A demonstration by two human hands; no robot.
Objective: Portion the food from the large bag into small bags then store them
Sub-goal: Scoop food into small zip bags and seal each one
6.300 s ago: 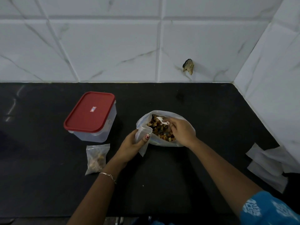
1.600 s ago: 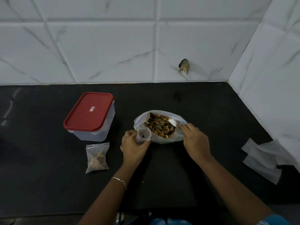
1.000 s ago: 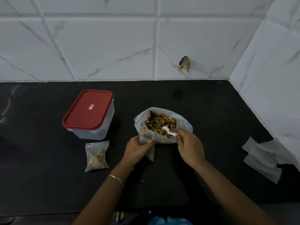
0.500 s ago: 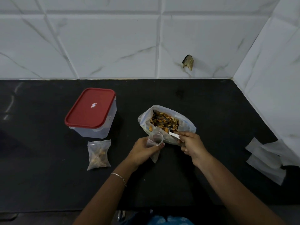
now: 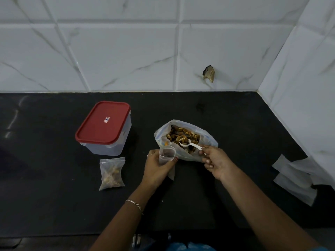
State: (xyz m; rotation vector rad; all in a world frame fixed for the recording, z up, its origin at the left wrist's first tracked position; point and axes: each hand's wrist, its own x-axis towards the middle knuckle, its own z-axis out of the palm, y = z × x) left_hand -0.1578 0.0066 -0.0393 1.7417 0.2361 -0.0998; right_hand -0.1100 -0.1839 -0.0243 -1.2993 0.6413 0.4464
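left hand [image 5: 155, 167] fingers [image 5: 152, 156] curled round small bag [image 5: 166, 153], its mouth propped open and upright beside the large bag [image 5: 208, 140] rim, so the transfer is short. right hand [image 5: 213, 162] fingers pinch the spoon [image 5: 188, 143] handle, with the bowl in the food [image 5: 183, 135] just beyond them, probably loading a scoop. large bag sits slumped open on bench [image 5: 54, 178], giving one-handed spoon access. filled bag [image 5: 111, 173] and lidded box [image 5: 104, 127] are left of the left fingers. empties [image 5: 293, 178] are well right of the right fingers, likely out of spill range.
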